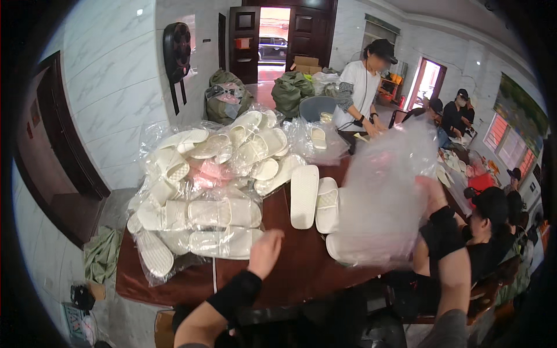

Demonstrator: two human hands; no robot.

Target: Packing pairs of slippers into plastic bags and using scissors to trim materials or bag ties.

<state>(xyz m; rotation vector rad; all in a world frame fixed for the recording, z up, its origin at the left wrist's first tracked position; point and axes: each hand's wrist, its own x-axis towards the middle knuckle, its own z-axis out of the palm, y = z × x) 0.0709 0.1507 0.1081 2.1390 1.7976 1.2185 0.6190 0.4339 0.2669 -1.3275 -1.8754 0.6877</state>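
Note:
My right hand [430,194] is raised at the right and grips a large clear plastic bag [383,197], which hangs blurred over the table's right side. My left hand [266,252] hovers with loosely curled fingers over the dark brown table [290,261], holding nothing, just right of a pile of white slippers wrapped in clear bags [197,191]. Two loose white slippers [313,197] lie sole up between the pile and the bag. Both wrists wear black sleeves.
A person in a white shirt [362,87] stands at the table's far end. A seated person in black [493,226] is at the right, with others farther back. Green sacks [290,90] sit near the open door. A green cloth [101,252] lies on the floor at the left.

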